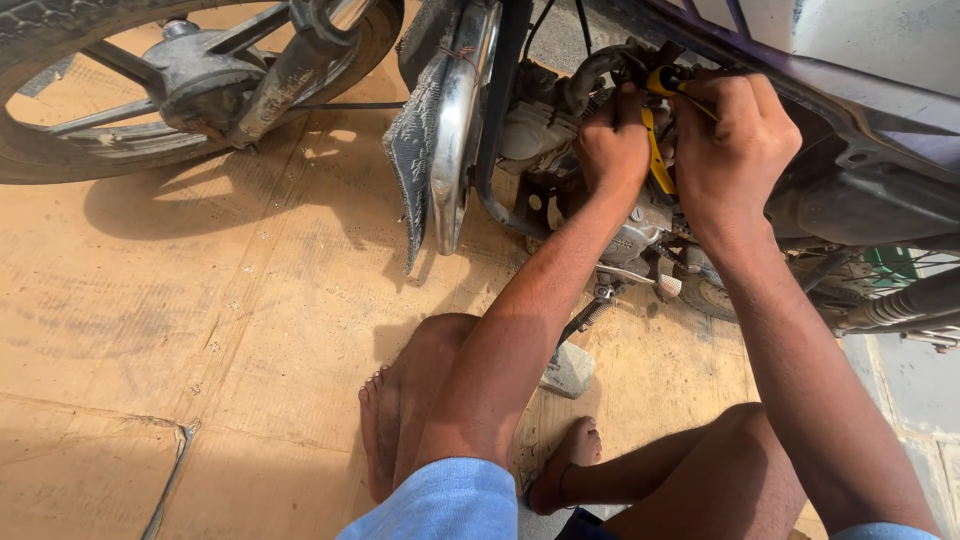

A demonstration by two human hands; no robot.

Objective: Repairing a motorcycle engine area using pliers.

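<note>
Nearest, two bare feet (400, 420) rest on the cardboard sheet (200, 330) below the motorcycle engine (600, 170), beside a small grey stone block (568, 370); the knees and blue sleeves are cut off by the frame edge. Further up, the left hand (612, 140) is curled closed against the engine, though what it pinches is hidden. The right hand (735, 145), just right of it, is wrapped around one yellow-handled tool (655, 150), whose tip is lost among engine parts. Left of the engine hang a chrome exhaust pipe (460, 110) and one front wheel (180, 80), partly cropped.
</note>
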